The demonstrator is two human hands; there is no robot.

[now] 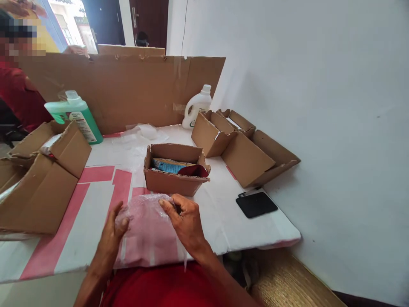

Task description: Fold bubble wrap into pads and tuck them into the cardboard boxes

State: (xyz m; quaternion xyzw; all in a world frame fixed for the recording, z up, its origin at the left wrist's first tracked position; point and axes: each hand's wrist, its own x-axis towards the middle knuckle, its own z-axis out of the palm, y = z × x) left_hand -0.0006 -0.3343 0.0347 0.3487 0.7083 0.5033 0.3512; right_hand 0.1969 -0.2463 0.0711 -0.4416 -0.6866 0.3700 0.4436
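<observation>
A sheet of clear bubble wrap (143, 217) stretches between my hands, low over the near edge of the table. My right hand (188, 221) pinches its upper right part between thumb and fingers. At the sheet's left edge, my left hand (111, 232) grips it with thumb and forefinger somewhat apart; the other fingers are hidden. Just beyond the wrap stands an open cardboard box (174, 183). Inside that box lie a blue and yellow packet (169, 166) and something dark red (194, 171).
Cardboard boxes (35, 192) stand at the left, and more boxes (249, 157) at the right by the wall. A green bottle (84, 121) and a white jug (200, 106) stand before a cardboard panel (137, 91). A black phone-like slab (257, 204) lies at right. Another person's red sleeve (19, 94) shows far left.
</observation>
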